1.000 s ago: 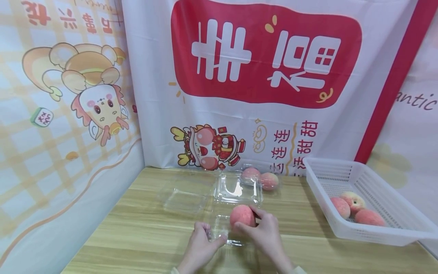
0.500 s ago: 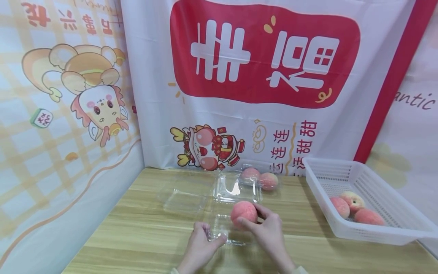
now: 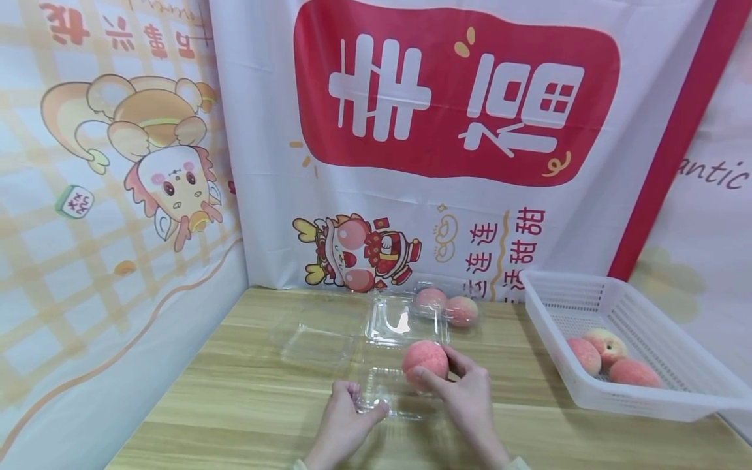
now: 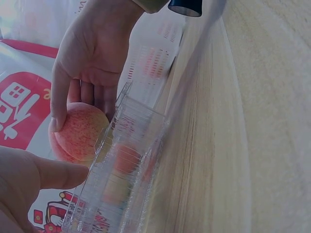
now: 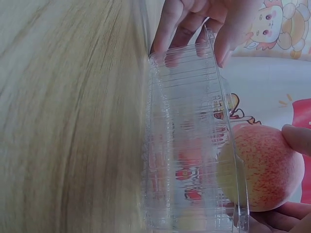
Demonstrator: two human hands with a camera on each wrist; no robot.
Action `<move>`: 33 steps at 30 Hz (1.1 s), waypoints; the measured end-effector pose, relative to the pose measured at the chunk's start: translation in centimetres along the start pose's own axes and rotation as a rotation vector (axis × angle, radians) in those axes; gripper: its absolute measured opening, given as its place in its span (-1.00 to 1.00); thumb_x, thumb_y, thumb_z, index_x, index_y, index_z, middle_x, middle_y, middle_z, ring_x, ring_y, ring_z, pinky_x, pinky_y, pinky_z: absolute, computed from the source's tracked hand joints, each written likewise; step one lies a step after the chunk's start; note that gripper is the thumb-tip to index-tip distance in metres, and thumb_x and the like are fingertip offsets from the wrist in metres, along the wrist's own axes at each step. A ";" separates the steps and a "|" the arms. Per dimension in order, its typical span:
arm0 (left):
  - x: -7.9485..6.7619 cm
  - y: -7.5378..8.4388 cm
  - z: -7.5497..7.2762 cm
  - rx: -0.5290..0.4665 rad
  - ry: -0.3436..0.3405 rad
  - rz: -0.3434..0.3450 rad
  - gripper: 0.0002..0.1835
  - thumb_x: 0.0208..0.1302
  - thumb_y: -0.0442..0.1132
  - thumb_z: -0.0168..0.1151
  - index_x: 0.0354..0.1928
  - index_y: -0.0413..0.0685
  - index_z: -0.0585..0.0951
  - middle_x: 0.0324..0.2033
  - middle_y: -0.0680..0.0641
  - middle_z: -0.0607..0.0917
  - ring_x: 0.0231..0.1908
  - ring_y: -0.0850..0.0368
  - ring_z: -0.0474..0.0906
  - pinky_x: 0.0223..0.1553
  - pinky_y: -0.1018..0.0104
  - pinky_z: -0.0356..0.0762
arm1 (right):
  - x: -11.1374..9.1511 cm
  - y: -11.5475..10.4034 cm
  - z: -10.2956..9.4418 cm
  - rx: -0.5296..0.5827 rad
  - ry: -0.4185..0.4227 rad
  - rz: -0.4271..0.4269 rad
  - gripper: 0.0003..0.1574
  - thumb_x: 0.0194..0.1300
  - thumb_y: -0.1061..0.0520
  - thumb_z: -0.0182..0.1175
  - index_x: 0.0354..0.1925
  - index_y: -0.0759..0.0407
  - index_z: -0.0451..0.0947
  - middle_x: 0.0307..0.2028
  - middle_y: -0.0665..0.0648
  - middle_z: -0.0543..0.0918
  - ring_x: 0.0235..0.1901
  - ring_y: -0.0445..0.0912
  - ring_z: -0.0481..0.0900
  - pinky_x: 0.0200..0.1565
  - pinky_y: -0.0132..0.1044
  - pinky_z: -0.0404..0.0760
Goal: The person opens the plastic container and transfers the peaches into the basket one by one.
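In the head view my right hand (image 3: pixel 470 391) holds a pink peach (image 3: pixel 424 364) over the right part of an open clear plastic clamshell box (image 3: pixel 405 410). The right wrist view shows that peach (image 5: pixel 267 167) at the box's rim, its lower part behind the clear wall (image 5: pixel 194 97). My left hand (image 3: pixel 348 418) grips the near left corner of the box, with the thumb over the rim and the other fingers against the outer side. The box's raised lid (image 3: pixel 405 320) lies open toward the back.
Behind the lid, two peaches (image 3: pixel 462 311) sit in another clear box by the back cloth. An open clear container (image 3: pixel 317 343) lies to the left. At the right stands a white plastic basket (image 3: pixel 652 398) with several peaches (image 3: pixel 634 373) in it.
The peach in my right hand has shifted a little to the right and away from me over the box. My left hand stays on the box corner.
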State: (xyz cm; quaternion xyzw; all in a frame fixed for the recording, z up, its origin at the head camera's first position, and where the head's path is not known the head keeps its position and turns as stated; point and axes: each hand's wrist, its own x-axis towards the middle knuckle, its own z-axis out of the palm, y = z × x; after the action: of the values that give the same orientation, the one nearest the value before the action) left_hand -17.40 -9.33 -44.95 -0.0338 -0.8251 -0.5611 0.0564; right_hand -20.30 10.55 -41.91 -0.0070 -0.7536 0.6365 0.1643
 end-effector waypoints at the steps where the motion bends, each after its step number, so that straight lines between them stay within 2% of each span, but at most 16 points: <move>1: 0.0 0.0 0.0 0.000 0.000 0.001 -0.38 0.06 -0.13 0.48 -0.07 -0.33 0.30 -0.31 -0.14 0.45 -0.34 0.03 0.41 -0.28 0.15 0.50 | 0.0 0.0 0.0 -0.004 0.005 0.009 -0.06 -0.15 0.07 0.63 0.17 0.40 0.50 0.03 0.39 0.61 0.03 0.11 0.60 -0.12 -0.32 0.66; 8: -0.1 0.0 0.0 0.002 -0.004 0.000 -0.37 0.07 -0.11 0.48 -0.06 -0.34 0.31 -0.31 -0.13 0.46 -0.33 0.02 0.42 -0.26 0.13 0.52 | 0.1 0.0 -0.3 0.024 0.028 0.073 -0.02 -0.18 0.02 0.63 0.20 0.33 0.50 0.06 0.32 0.61 0.07 0.04 0.57 -0.01 -0.31 0.60; 18: -0.3 0.1 0.0 0.004 -0.006 0.006 -0.38 0.08 -0.12 0.48 -0.07 -0.33 0.30 -0.31 -0.13 0.44 -0.33 0.02 0.41 -0.27 0.15 0.51 | 0.1 -0.1 -0.6 0.104 0.048 0.118 -0.08 -0.14 0.07 0.61 0.20 0.30 0.51 0.08 0.29 0.61 0.07 0.01 0.57 -0.01 -0.37 0.59; 25: -0.2 0.0 -0.1 0.005 -0.004 0.007 -0.38 0.08 -0.13 0.48 -0.06 -0.35 0.30 -0.31 -0.13 0.44 -0.34 0.03 0.42 -0.27 0.15 0.51 | 0.2 -0.8 -0.8 0.207 0.085 0.158 -0.14 -0.10 0.10 0.60 0.17 0.30 0.52 0.02 0.28 0.65 -0.02 -0.05 0.62 -0.04 -0.37 0.61; 33: -0.2 0.0 -0.1 0.007 -0.014 0.004 -0.37 0.10 -0.10 0.46 -0.05 -0.35 0.30 -0.28 -0.14 0.45 -0.31 0.02 0.42 -0.23 0.13 0.52 | 0.8 -2.4 -2.5 0.220 0.140 0.164 -0.11 -0.05 0.06 0.58 0.20 0.37 0.48 0.08 0.34 0.60 -0.13 -0.21 0.66 -0.07 -0.39 0.62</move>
State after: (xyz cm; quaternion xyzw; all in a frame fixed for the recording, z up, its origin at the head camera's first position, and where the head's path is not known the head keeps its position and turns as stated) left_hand -17.19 -9.43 -44.98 -0.0392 -0.8272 -0.5581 0.0520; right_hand -19.95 12.64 -39.07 -0.0948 -0.6628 0.7245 0.1638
